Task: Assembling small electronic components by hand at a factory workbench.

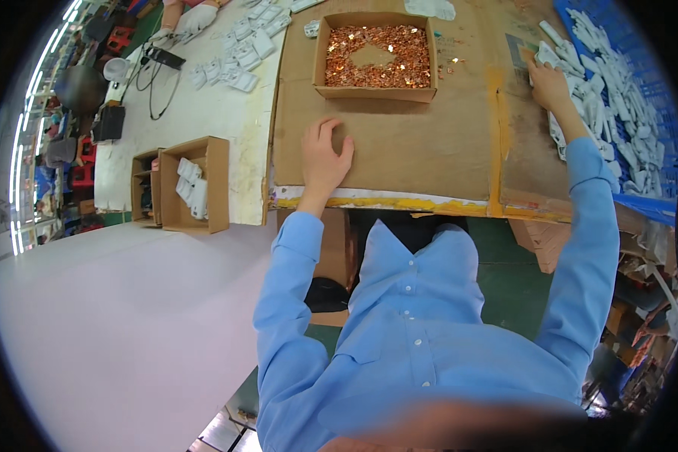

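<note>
At the far left a small open box [196, 184] holds a few white plastic parts. The left hand [324, 154] lies flat on the cardboard sheet [414, 151], fingers spread, holding nothing, just below the shallow box of copper bits [377, 56]. The right hand [550, 83] reaches into the blue crate [655, 203], fingers closing on a white part [548, 54] from the pile. This looks like the picking step; lifting one part free needs a clean pinch.
</note>
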`<move>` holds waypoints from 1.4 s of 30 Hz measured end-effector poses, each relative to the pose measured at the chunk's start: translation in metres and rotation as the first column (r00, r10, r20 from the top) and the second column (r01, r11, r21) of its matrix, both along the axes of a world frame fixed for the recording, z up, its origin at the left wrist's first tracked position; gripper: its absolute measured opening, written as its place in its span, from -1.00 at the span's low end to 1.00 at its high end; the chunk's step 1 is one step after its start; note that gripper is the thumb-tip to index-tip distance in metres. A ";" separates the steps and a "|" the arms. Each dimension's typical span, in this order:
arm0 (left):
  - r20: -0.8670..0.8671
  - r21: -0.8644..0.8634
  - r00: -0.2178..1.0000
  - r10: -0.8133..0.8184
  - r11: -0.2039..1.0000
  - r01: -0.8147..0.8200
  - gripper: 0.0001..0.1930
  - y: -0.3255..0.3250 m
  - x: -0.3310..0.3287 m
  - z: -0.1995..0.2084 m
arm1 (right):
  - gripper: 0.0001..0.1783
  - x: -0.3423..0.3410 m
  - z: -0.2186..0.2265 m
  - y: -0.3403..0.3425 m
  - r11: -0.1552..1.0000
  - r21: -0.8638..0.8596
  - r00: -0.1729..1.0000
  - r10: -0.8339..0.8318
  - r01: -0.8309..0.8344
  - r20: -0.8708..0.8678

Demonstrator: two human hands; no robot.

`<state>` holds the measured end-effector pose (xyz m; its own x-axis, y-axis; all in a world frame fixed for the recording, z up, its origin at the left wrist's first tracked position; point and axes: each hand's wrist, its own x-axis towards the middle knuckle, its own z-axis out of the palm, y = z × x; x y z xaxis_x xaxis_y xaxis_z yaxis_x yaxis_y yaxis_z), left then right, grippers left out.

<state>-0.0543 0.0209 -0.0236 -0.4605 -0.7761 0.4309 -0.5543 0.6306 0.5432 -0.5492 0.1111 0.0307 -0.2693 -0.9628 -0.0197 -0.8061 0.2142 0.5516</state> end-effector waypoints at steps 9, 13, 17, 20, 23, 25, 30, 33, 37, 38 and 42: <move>-0.122 0.111 0.991 -0.063 0.991 0.077 -0.69 -0.007 0.006 -0.001 | -0.55 0.171 0.065 0.010 0.729 -0.657 0.543 0.636 -0.190 0.549; -0.188 0.258 0.974 -0.127 0.950 0.174 -0.72 -0.009 0.012 0.001 | -0.63 0.266 0.047 0.010 0.623 -0.751 0.195 0.782 -0.218 0.592; -0.295 0.398 0.953 -0.069 0.898 0.188 -0.72 -0.011 0.017 -0.018 | -0.67 0.311 0.025 0.002 0.657 -0.711 0.199 0.754 -0.251 0.626; -0.326 0.485 0.946 0.002 0.859 0.165 -0.74 -0.011 0.016 -0.020 | -0.63 0.326 0.010 -0.001 0.645 -0.694 0.232 0.763 -0.320 0.603; -0.600 0.577 0.788 0.137 0.757 0.307 -0.77 -0.008 0.008 -0.016 | -0.65 0.318 0.015 -0.012 0.698 -0.660 0.144 0.710 -0.277 0.690; -0.549 0.552 0.825 0.131 0.799 0.241 -0.78 -0.011 0.006 -0.015 | -0.69 0.307 0.020 -0.031 0.793 -0.604 0.080 0.609 -0.075 0.789; -0.419 0.573 0.898 0.133 0.806 0.149 -0.81 -0.012 0.005 -0.011 | -0.74 0.260 0.029 -0.125 0.850 -0.515 0.337 0.521 -0.113 0.784; -0.364 0.533 0.923 0.123 0.840 0.098 -0.80 -0.013 0.007 -0.024 | -0.82 0.251 0.011 -0.172 0.894 -0.353 0.492 0.446 -0.274 0.748; -0.312 0.560 0.939 0.144 0.827 0.059 -0.78 -0.009 0.006 -0.017 | -0.82 0.253 -0.012 -0.199 0.902 -0.278 0.614 0.429 -0.330 0.663; -0.299 0.527 0.944 0.139 0.849 0.042 -0.77 -0.008 0.004 -0.015 | -0.81 0.251 -0.015 -0.203 0.922 -0.233 0.644 0.383 -0.308 0.662; -0.266 0.500 0.955 0.133 0.866 0.019 -0.77 -0.008 0.006 -0.014 | -0.81 0.259 -0.007 -0.202 0.909 -0.258 0.649 0.415 -0.327 0.638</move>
